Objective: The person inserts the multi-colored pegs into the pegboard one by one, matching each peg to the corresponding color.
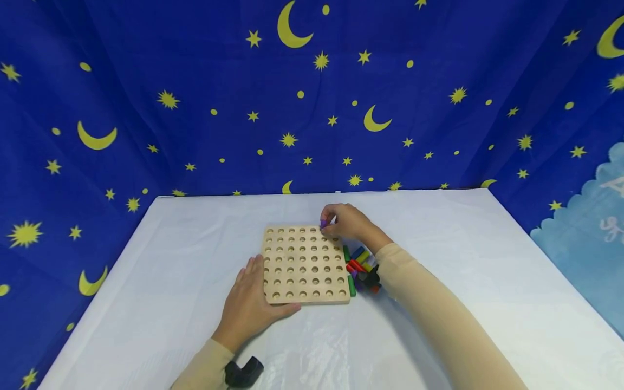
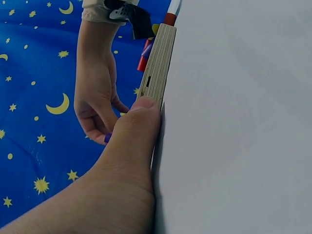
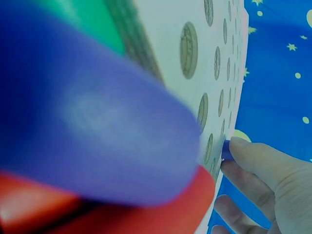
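A square wooden board (image 1: 296, 264) with rows of round holes lies on the table. My left hand (image 1: 251, 303) rests along its left side, fingers fairly straight, with the thumb against the near edge; the left wrist view shows that thumb (image 2: 134, 126) on the layered edge. At the board's far right corner my right hand (image 1: 348, 221) pinches a purple peg (image 1: 323, 222) between thumb and fingers. In the right wrist view this purple peg (image 3: 226, 150) is at the board's surface; whether it sits in a hole I cannot tell.
Beside the board's right edge lies a pile of coloured pegs, among them a green peg (image 1: 351, 285), a yellow peg (image 1: 363, 257) and a red peg (image 1: 357, 265). The white-covered table (image 1: 195, 238) ends at a blue star-patterned cloth (image 1: 219, 108) behind.
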`<action>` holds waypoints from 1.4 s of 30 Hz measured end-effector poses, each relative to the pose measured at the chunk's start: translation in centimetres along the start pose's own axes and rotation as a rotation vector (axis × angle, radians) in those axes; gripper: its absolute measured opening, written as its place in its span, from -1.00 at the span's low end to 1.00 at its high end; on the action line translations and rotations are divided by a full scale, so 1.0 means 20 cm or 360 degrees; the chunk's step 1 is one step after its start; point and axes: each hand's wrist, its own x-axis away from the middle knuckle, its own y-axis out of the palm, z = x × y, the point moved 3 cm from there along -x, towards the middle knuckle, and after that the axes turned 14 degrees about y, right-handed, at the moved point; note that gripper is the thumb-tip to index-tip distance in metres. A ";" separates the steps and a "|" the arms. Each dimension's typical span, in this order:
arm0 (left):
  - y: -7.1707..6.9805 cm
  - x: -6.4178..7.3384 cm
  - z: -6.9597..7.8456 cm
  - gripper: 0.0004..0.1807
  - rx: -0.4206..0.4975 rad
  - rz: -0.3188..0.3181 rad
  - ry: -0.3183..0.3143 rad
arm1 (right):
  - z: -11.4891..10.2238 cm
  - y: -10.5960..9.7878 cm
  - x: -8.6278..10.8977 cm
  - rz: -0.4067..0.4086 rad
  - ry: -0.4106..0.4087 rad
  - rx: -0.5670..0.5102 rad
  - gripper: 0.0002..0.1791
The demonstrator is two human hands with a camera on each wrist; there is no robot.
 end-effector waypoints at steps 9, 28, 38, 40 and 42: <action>0.00 0.00 0.01 0.58 0.0005 -0.0002 0.0006 | 0.00 -0.03 0.03 0.0036 0.0004 0.0025 -0.67; -0.01 0.00 0.00 0.58 0.0029 -0.0039 -0.0008 | 0.20 -0.15 0.41 0.0065 -0.0045 -0.0054 -0.65; -0.01 -0.01 0.01 0.58 0.0049 -0.0058 -0.0028 | 0.25 -0.03 0.64 0.0086 -0.0073 -0.0001 -0.72; -0.01 -0.01 0.01 0.58 0.0048 -0.0060 -0.0027 | 0.25 -0.01 0.66 0.0106 -0.0052 0.0032 -0.69; 0.00 -0.01 0.01 0.58 0.0048 -0.0061 -0.0024 | 0.25 0.01 0.68 0.0124 -0.0040 0.0054 -0.66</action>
